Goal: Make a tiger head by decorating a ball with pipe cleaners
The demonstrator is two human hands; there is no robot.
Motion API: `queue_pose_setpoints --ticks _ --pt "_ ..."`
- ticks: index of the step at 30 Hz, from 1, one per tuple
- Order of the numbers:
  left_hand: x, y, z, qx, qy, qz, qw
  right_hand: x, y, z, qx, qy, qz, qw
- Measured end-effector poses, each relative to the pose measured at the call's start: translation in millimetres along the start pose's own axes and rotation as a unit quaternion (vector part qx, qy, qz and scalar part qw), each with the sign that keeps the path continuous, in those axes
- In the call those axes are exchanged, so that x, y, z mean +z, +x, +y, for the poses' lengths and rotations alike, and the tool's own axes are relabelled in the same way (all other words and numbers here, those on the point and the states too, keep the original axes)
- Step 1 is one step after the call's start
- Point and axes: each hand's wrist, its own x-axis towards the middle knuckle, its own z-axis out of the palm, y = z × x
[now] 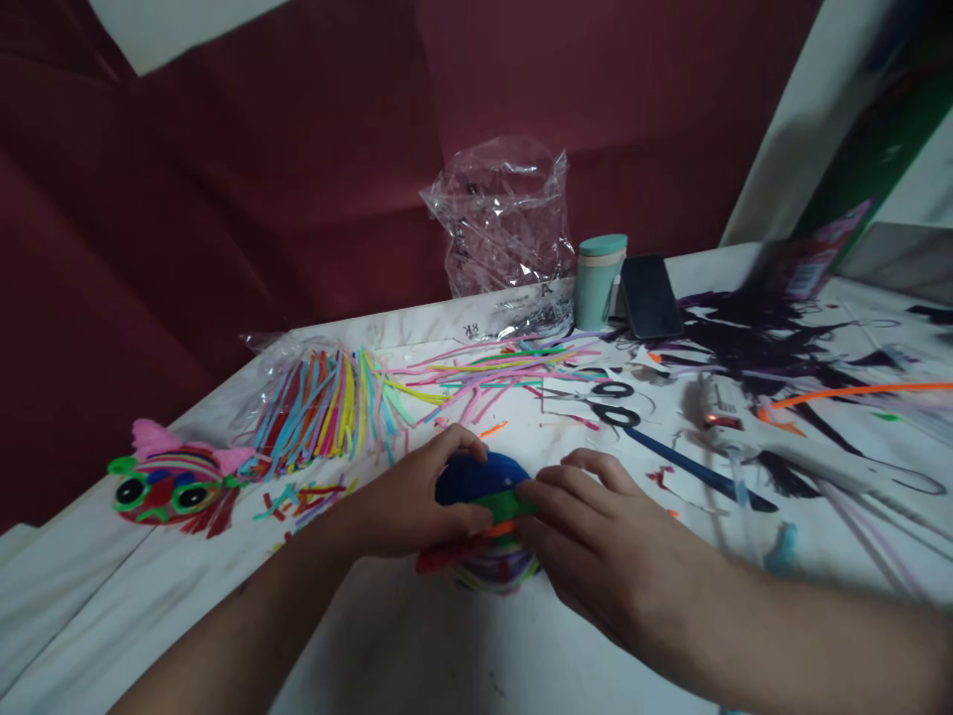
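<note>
Cropped forearms (pixel 804 626), hands (pixel 413 501) (pixel 596 531) on half-hidden ball (pixel 480 479)

Through the head view I watch the person's left hand (pixel 424 497) span a rounded colourful piece (pixel 476 479), blue on top with a green band, while the right hand (pixel 596 531) grips its other side, fingertips at the band. To the left I see a big-eyed, fish-like figure (pixel 168 487) beside a bundle of coloured pipe cleaners (pixel 328 412). Beyond the hands I make out black-handled scissors (pixel 616 417), a clear plastic bag (pixel 506 228), a green-lidded cup (pixel 596 293) and a phone (pixel 652 298) leaning near it, with a white glue gun (pixel 808 452) to the right.
</note>
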Motion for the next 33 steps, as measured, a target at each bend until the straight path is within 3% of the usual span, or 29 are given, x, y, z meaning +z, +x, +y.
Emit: queue_pose_setpoints --ticks 5,9,12,19,22,25,27,29,33 --pt "2.5 -1 3 -0.021 0.024 0.006 0.999 2 3 -5 -0.005 0.004 -0.017 1.0" --pt "1.1 -2 0 -0.012 0.022 0.013 1.0 -9 6 -3 0.031 0.097 -0.025 0.994" --pt "-1.3 -3 -3 -0.005 -0.001 0.003 1.0 -21 8 4 0.07 0.166 0.004 0.984" --pt "-3.6 -5 -9 0.0 -0.052 -0.01 0.999 -33 9 13 0.119 0.186 0.047 0.974" --pt "-2.5 -7 -11 0.004 -0.054 -0.011 0.998 -31 7 10 0.175 0.225 0.0 0.959" --pt "-2.0 -10 -12 -0.006 -0.064 -0.006 0.998 -21 2 6 0.262 0.278 -0.1 0.919" --pt "-1.9 -12 -14 -0.007 -0.073 -0.004 0.997 -13 -4 5 0.27 0.3 -0.147 0.903" --pt "-1.7 -13 -15 -0.004 -0.075 0.0 0.997 -4 -9 3 0.256 0.311 -0.153 0.902" --pt "0.3 -15 -15 -0.013 -0.05 0.026 0.998 6 -15 0 0.206 0.306 -0.11 0.923"
